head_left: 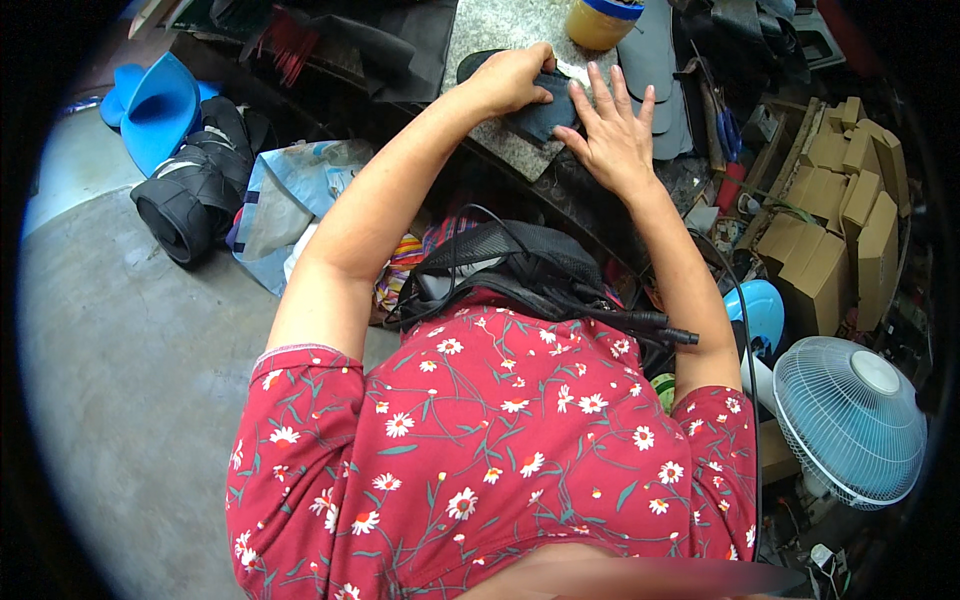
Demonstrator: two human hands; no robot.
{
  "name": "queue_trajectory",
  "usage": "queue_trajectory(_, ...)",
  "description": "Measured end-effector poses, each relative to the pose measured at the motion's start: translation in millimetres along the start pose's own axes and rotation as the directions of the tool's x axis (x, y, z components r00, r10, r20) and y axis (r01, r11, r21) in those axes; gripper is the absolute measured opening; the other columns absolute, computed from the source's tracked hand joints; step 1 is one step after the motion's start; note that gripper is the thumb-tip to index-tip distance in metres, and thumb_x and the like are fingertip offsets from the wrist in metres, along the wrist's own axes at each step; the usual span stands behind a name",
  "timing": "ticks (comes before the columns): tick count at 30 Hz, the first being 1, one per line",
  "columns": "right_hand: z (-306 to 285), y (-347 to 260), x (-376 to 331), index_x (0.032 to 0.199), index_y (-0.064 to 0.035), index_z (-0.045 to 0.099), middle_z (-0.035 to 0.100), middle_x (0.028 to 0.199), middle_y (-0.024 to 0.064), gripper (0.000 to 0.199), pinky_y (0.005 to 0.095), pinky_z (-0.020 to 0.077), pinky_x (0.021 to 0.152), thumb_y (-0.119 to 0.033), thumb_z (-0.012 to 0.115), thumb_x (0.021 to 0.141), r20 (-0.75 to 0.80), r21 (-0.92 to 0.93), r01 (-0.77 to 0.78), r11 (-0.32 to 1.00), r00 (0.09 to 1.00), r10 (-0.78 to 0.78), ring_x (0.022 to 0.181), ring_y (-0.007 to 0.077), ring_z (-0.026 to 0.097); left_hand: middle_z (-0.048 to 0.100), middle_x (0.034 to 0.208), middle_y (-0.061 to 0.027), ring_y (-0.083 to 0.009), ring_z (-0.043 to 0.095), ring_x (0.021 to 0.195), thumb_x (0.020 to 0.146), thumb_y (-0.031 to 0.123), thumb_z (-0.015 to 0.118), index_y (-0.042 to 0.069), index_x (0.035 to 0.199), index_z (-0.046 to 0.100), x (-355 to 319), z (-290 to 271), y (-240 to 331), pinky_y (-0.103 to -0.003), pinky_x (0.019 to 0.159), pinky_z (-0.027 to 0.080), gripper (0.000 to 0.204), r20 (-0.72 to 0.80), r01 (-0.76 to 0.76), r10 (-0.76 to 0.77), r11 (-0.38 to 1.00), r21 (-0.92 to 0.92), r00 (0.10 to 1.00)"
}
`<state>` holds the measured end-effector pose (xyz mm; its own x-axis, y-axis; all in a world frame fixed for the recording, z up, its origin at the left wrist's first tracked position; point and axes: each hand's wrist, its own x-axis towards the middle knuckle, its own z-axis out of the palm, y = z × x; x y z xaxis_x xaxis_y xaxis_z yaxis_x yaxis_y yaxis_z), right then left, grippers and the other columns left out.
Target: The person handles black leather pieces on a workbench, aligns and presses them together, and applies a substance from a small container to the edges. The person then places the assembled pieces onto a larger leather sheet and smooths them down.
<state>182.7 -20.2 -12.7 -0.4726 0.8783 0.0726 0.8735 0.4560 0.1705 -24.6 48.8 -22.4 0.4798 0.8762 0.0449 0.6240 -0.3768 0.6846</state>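
- I see two hands at work on one speckled stone counter (pixel 490 25).
- My left hand (pixel 515 78) is curled, fingers pressed together over the top edge of one dark blue-black flat piece (pixel 545 115) that lies on the counter's near part.
- My right hand (pixel 612 130) is spread flat, all five fingers splayed, palm pressing the same piece from its right side.
- One yellow jar (pixel 600 20) with a blue lid stands further back on the counter, well apart from the hands.
- One stack of grey sole-shaped sheets (pixel 655 60) lies just right of the right hand.
- To the far right I count one pile of brown cardboard boxes (pixel 840 220); the exact number I cannot tell.
- One white fan (pixel 850 420) stands at lower right.
- One blue plastic stool (pixel 160 105) stands on the floor at upper left.
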Motion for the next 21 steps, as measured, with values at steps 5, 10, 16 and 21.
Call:
queue_trajectory(5,14.5,9.9,8.7,0.147,-0.0319,0.043,0.025,0.16,0.006,0.065,0.0681,0.0043,0.113,-0.068,0.035,0.093,-0.033,-0.001,0.032,0.999,0.999,-0.032,0.148,0.0286,0.02,0.066,0.097,-0.0171,-0.0357,0.065,0.095,0.073,0.019,0.081,0.007,0.112,0.056,0.2,2.7,-6.0,-0.042,0.082,0.051,0.047,-0.027,-0.031,0.031,1.0,0.001,0.999)
queue_trajectory(10,11.7,23.3,-1.0,0.145,-0.0429,0.043,0.028,0.159,0.0053,0.054,0.0675,0.0039,0.114,-0.065,0.035,0.095,-0.011,0.054,0.104,0.993,0.995,-0.103,0.148,0.0298,0.02,0.065,0.095,-0.0161,-0.0345,0.065,0.093,0.073,0.019,0.081,0.008,0.111,0.056,-0.5,6.1,-11.0,-0.041,0.08,0.051,0.047,-0.054,-0.043,0.042,0.999,-0.017,0.998)
queue_trajectory(16,0.4,18.9,-17.9,0.141,-0.041,0.05,0.03,0.158,0.0061,0.051,0.0665,0.0029,0.114,-0.062,0.038,0.096,-0.013,0.123,0.132,0.984,0.991,-0.131,0.149,0.0309,0.019,0.065,0.095,-0.0161,-0.0342,0.065,0.093,0.073,0.019,0.082,0.008,0.111,0.057,-1.8,7.8,-11.7,-0.041,0.081,0.051,0.047,-0.065,-0.035,0.035,0.999,-0.002,0.997)
queue_trajectory(21,-6.1,3.4,-30.9,0.14,-0.0386,0.052,0.031,0.158,0.0061,0.053,0.0664,0.0034,0.114,-0.063,0.041,0.094,-0.01,0.145,0.159,0.977,0.987,-0.159,0.148,0.0308,0.019,0.066,0.095,-0.016,-0.0344,0.066,0.094,0.073,0.02,0.082,0.007,0.11,0.057,-1.6,9.0,-11.6,-0.041,0.081,0.051,0.047,-0.095,-0.052,0.052,0.999,0.007,0.994)
